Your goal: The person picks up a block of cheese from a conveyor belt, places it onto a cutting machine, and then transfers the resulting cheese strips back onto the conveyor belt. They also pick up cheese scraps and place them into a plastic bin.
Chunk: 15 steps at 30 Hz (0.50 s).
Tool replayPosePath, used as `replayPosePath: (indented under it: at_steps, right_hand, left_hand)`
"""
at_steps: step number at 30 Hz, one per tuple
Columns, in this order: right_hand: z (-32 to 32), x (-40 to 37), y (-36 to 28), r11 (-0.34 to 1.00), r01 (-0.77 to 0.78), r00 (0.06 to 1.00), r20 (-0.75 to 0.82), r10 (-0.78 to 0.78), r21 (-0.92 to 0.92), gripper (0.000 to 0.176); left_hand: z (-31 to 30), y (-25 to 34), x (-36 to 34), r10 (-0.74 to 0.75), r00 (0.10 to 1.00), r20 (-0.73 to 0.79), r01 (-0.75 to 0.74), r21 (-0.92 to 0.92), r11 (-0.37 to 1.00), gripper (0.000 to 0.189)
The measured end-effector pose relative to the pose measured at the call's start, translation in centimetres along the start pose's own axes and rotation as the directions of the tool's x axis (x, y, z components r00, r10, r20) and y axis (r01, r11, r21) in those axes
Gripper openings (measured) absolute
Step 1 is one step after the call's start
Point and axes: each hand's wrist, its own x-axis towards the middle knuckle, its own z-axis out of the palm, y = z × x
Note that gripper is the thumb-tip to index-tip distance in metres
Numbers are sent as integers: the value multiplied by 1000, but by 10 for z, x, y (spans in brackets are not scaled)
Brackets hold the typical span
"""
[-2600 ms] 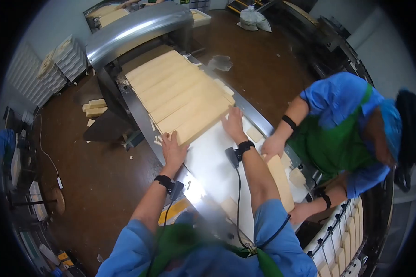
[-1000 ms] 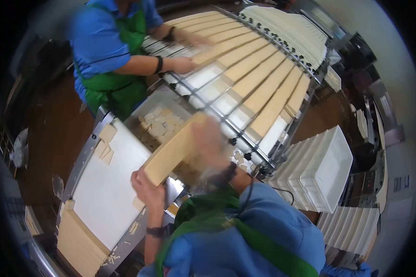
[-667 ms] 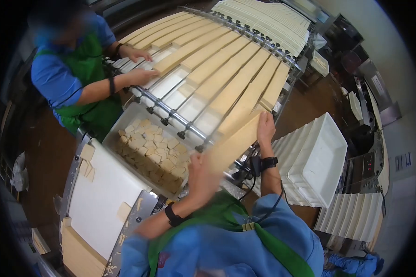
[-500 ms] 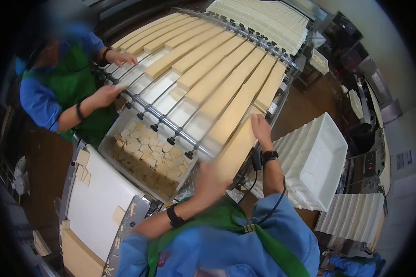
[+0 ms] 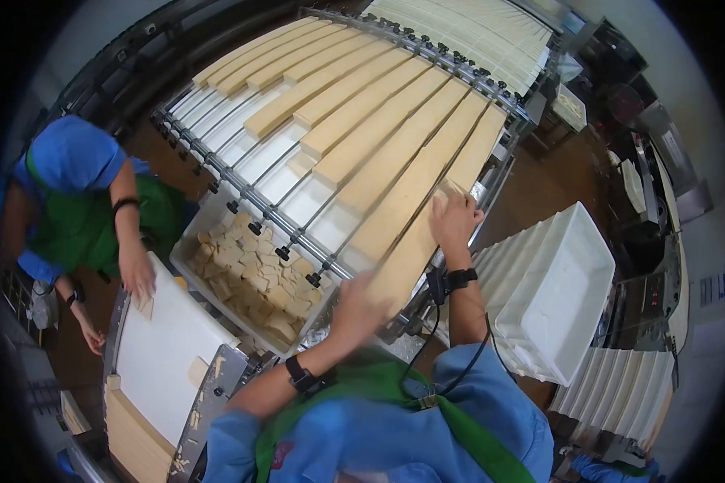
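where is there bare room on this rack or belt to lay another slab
Bare lanes lie at the rack's left end, between its edge rail and the short slabs. The white belt is mostly bare below the co-worker's hand. Crowded: the right lanes, where the left hand and right hand touch a slab, and the scrap bin.

both arms are reaching forward, right one further out. right hand (image 5: 453, 221) is palm down with fingers spread. left hand (image 5: 358, 310) sits lower and closer in, elbow bent, too blurred to read the fingers. forearms bare.
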Motion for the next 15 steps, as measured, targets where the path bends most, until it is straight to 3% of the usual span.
replayPosePath:
  at_steps: [4, 9, 11, 12, 14, 15]
  right_hand:
    - [-6, -15, 0, 996, -69, 997, -32, 71, 62, 47]
    - [-6, -60, 9, 995, -39, 999, 4, 39, 94, 48]
    - [-7, -75, 13, 957, -36, 998, 55, 20, 289, 51]
    - [-10, -83, 12, 956, -39, 998, 53, 25, 291, 51]
    - [-21, -98, 3, 883, 91, 981, 113, -160, 460, 61]
    - [-32, -105, -5, 883, 91, 981, 110, -158, 461, 61]
  left_hand:
    - [24, 13, 24, -92, 992, -91, 92, -6, 996, 71]
    - [37, 23, 31, -56, 988, -144, 56, -6, 998, 68]
    - [34, 20, 30, -19, 985, -174, 21, 6, 1000, 69]
    - [33, 16, 30, -36, 989, -143, 36, -4, 999, 74]
    - [32, 11, 29, -52, 993, -108, 51, -11, 999, 79]
    - [31, 9, 30, -71, 993, -91, 65, -72, 995, 79]
